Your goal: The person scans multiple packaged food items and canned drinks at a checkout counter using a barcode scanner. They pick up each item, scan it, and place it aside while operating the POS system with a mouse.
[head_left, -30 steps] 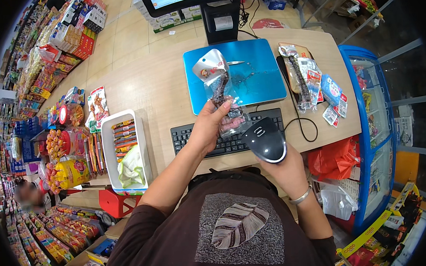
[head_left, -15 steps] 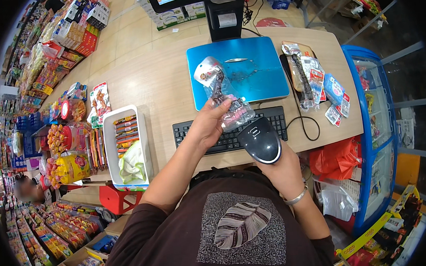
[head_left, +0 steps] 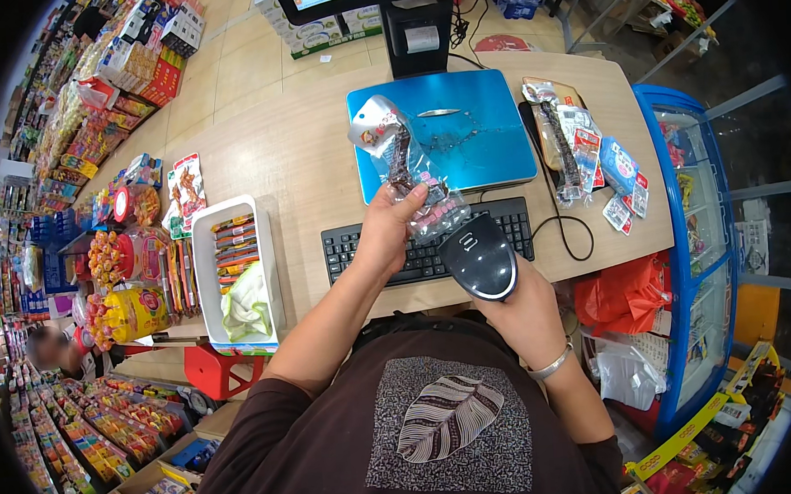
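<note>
White plastic tray (head_left: 200,259): at the near left corner of the table (head_left: 304,153); deep, with rounded corners; contains slim wrapped sticks (head_left: 235,248) and a crumpled pale-green-and-white soft item (head_left: 245,306).
Left hand (head_left: 386,232): closed, thumb uppermost, gripping the packet by its lower half.
Clear-film packet (head_left: 397,154): held tilted above the near left corner of the blue plate, its lower end over the keyboard. Silver header with hang hole; glossy, creased film; dark, elongated, uneven contents; pink patches low down. Contact with the plate: cannot be told.
Black keyboard (head_left: 419,268): at the table's near edge, partly hidden by the left hand and scanner; small square keys.
Blue plate (head_left: 503,154): flat, shiny, rounded corners, toward the table's far edge.
Scanner (head_left: 476,258): glossy dark shell, broad rounded head, just beside the packet's lower end. Step in hand, as judged: presenting packet to scanner. Next move calls for: film held flat and a code side facing the scanner's window.
Right hand (head_left: 528,316): wrapped around the scanner's handle; finger positions underneath hidden.
Loose packets (head_left: 579,145): near the table's right edge; slick film, flat and elongated shapes, partly overlapping.
</note>
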Tool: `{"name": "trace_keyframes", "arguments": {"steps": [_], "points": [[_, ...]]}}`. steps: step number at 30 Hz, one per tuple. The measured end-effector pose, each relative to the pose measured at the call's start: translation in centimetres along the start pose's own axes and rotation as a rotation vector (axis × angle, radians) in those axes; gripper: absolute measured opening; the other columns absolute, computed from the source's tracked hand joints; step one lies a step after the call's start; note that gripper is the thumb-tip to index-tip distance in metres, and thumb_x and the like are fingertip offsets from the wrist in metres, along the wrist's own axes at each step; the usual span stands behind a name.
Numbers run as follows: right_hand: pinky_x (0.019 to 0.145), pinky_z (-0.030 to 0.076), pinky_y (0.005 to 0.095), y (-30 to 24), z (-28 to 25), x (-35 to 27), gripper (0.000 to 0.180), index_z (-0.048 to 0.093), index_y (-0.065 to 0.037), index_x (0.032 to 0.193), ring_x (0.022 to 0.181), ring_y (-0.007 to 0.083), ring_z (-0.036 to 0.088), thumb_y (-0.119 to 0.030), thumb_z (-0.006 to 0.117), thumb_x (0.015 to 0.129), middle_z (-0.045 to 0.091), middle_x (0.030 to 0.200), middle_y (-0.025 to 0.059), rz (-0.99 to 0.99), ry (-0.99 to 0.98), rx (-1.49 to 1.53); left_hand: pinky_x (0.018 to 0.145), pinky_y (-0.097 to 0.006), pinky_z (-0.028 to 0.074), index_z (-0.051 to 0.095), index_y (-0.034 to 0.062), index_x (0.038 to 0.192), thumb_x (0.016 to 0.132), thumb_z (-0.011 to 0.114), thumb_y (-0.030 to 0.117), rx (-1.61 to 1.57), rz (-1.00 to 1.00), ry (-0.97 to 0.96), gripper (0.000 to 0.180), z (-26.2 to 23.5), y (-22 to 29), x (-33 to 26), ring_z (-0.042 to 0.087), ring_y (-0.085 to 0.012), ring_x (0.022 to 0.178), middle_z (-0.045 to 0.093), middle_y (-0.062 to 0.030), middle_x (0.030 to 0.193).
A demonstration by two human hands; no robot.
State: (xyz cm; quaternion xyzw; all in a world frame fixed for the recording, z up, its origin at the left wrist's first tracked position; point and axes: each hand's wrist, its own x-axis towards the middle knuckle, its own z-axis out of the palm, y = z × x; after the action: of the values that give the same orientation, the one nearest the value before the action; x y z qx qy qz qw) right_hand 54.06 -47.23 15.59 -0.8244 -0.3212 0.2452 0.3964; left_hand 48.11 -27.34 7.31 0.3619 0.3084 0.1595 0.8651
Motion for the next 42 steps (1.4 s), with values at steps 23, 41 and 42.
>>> {"name": "trace_keyframes", "arguments": {"steps": [23,41,42], "points": [[0.074,0.051,0.0406,0.4,-1.4,-1.6,0.036,0.060,-0.002,0.105,0.088,0.0395,0.064,-0.012,0.076,0.074,0.066,0.094,0.0195,-0.044,0.126,0.109,0.078,-0.033,0.058,0.051,-0.0001,0.115,0.095,0.060,0.011,0.137,0.009,-0.021,0.024,0.8,-1.2,1.2,0.065,-0.0204,0.092,0.062,-0.0088,0.108],[0.078,0.052,0.0335,14.9,-11.1,-8.4,0.036,0.064,0.002,0.102,0.086,0.0207,0.067,-0.015,0.080,0.075,0.071,0.095,0.0128,0.314,0.356,0.349,0.062,-0.032,0.059,0.042,0.0027,0.133,0.093,0.063,0.014,0.404,-0.308,-0.456,0.047,27.0,-18.6,20.6,0.070,-0.0210,0.080,0.065,-0.0134,0.109],[0.078,0.052,0.0339,15.7,-11.3,-8.6,0.037,0.063,0.002,0.103,0.087,0.0220,0.068,-0.015,0.080,0.076,0.071,0.095,0.0137,0.308,0.349,0.386,0.065,-0.033,0.061,0.045,0.0004,0.128,0.094,0.061,0.013,0.463,-0.288,-0.408,0.040,26.6,-20.2,23.0,0.070,-0.0221,0.084,0.065,-0.0128,0.109]]}}
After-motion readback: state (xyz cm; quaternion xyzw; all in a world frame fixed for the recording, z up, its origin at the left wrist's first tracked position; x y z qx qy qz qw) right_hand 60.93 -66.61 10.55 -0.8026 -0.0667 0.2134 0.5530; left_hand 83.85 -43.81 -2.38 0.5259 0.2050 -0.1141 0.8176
